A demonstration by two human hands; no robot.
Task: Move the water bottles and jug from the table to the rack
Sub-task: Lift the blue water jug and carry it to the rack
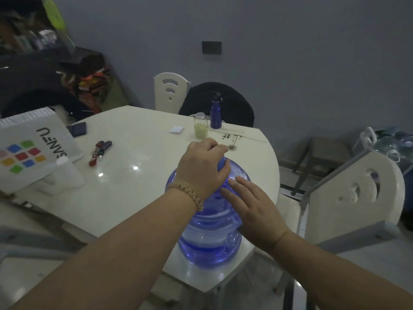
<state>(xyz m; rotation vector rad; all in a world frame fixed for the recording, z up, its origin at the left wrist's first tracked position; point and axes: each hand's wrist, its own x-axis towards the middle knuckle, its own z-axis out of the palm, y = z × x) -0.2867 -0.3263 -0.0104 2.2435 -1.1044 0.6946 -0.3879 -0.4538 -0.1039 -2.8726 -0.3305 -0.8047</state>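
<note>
In the head view, the large blue jug point(210, 238) is standing upright on the white table point(138, 166), close to its near edge by the near right corner. The left hand point(201, 166), with a beaded bracelet point(187, 193) at its wrist, is curling its fingers round the jug's neck and gripping it from above. The right hand point(252, 204) is lying with straight fingers on the jug's right shoulder, touching it and gripping nothing. A dark blue metal bottle point(215, 115) is standing upright at the table's far edge, with a small glass jar point(200, 127) just beside it on its left. A bunch of keys point(99, 152) is lying toward the left edge, near a white box point(29, 151) with coloured squares that is overhanging that edge.
</note>
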